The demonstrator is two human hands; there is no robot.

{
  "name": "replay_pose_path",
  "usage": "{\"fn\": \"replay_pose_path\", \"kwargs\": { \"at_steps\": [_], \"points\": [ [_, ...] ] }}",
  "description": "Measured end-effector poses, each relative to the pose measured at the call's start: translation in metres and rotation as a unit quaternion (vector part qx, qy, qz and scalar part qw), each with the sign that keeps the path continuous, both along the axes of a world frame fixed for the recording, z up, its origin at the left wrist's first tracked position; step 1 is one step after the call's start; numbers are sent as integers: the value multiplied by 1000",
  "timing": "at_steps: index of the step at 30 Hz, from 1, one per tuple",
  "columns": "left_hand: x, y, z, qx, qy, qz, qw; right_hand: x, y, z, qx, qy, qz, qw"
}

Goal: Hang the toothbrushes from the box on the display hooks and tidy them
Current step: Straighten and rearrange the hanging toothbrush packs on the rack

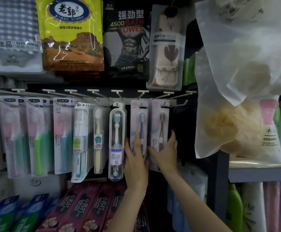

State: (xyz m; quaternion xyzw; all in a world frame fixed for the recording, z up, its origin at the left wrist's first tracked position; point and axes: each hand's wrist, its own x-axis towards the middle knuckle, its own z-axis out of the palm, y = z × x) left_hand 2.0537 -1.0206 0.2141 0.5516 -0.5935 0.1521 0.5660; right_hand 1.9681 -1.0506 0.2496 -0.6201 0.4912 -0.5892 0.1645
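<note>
Packaged toothbrushes hang in a row from white display hooks (117, 93). My left hand (135, 163) lies with straight fingers against the lower part of the blue toothbrush pack (139, 124). My right hand (165, 153) holds the brown toothbrush pack (160, 124) next to it, thumb on its front and fingers round its right edge. A clear case with a teal toothbrush (117, 141) hangs just left of my left hand. To the right of the brown pack one hook (180, 104) sticks out bare. No box is in view.
Bath towel packs (71, 34) hang above the hooks. Toothpaste boxes (86, 208) lie on the shelf below. A frosted bag of bath sponges (242, 81) hangs at the right, with bottles (268, 131) on a shelf behind it.
</note>
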Motion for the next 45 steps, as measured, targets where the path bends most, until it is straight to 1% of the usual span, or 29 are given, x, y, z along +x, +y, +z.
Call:
{"fn": "replay_pose_path", "kwargs": {
  "at_steps": [4, 8, 10, 15, 21, 24, 27, 32, 35, 39, 42, 45],
  "points": [
    [4, -1, -3, -1, -12, 7, 1000, 9, -4, -1, -14, 7, -50, 999],
    [11, 1, -6, -3, -20, 13, 1000, 13, -4, 2, -54, 15, -90, 994],
    [14, 1, -6, -3, -25, 9, 1000, 15, -5, 8, -56, 35, -102, 993],
    [15, 2, -7, -5, -25, -4, 1000, 15, -6, 23, -53, 44, -120, 990],
    [9, 2, -9, -11, -5, -22, 1000, 10, 0, 16, -57, 38, -100, 993],
    [4, 4, -10, -12, 1, -28, 1000, 5, 8, 1, -41, 43, -80, 995],
    [2, 6, -11, -22, 9, -41, 999, 2, 13, -15, -35, 30, -54, 997],
    [1, 11, -18, -22, 7, -48, 999, 1, 17, -23, -19, 12, -17, 1000],
    [3, 16, -25, -18, -9, -42, 999, -1, 22, -32, -16, 1, 2, 1000],
    [2, 24, -29, -3, -8, -28, 1000, -5, 25, -49, 10, -13, 16, 1000],
    [0, 30, -34, 13, 6, -33, 999, -6, 27, -59, 23, -30, 36, 999],
    [-3, 32, -38, 21, 18, -29, 999, -9, 32, -65, 28, -19, 40, 999]
  ]
}}
